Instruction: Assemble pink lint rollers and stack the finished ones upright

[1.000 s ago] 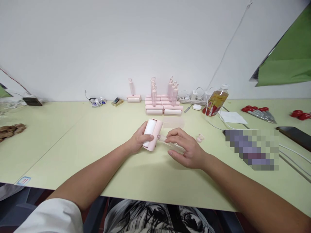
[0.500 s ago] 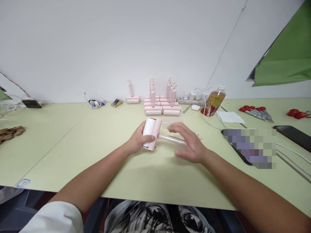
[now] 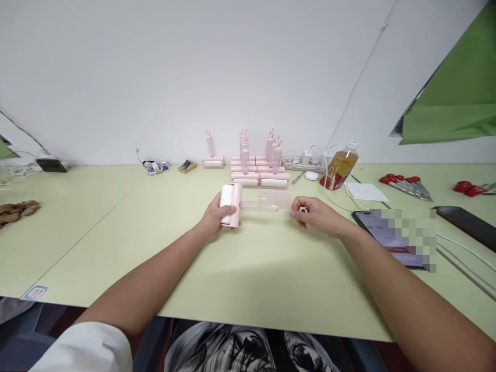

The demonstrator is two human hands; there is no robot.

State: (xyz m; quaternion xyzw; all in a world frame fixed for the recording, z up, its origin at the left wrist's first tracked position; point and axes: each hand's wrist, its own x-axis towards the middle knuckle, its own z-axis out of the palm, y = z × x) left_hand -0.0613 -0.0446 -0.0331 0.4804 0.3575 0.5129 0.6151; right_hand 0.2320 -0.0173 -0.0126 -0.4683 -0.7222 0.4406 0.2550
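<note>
My left hand [image 3: 213, 219] is wrapped round the pink head of a lint roller [image 3: 236, 205], its white roll facing up. The clear tubular handle [image 3: 259, 206] points right and its far end has no loop on it. To the right of that end, apart from it, my right hand [image 3: 315, 214] pinches a small pale loop cap [image 3: 304, 210]. A flat, see-through pinkish piece [image 3: 277, 198] lies on the table just behind the handle. Farther back stand several pink lint rollers [image 3: 259, 178] in rows, handles upright with loops on top.
Along the wall are another lint roller [image 3: 213, 162], a cable bundle [image 3: 155, 167], a power strip [image 3: 304, 165] and a drink bottle [image 3: 339, 166]. At the right lie a phone [image 3: 387, 232], a dark phone [image 3: 467, 225] and red-handled tools [image 3: 405, 185]. Brown pieces [image 3: 17, 213] lie far left.
My right hand has closed on the loop cap and moved away from the handle, which now ends without its loop. My left hand has shifted slightly left and up with the lint roller, now more level.
</note>
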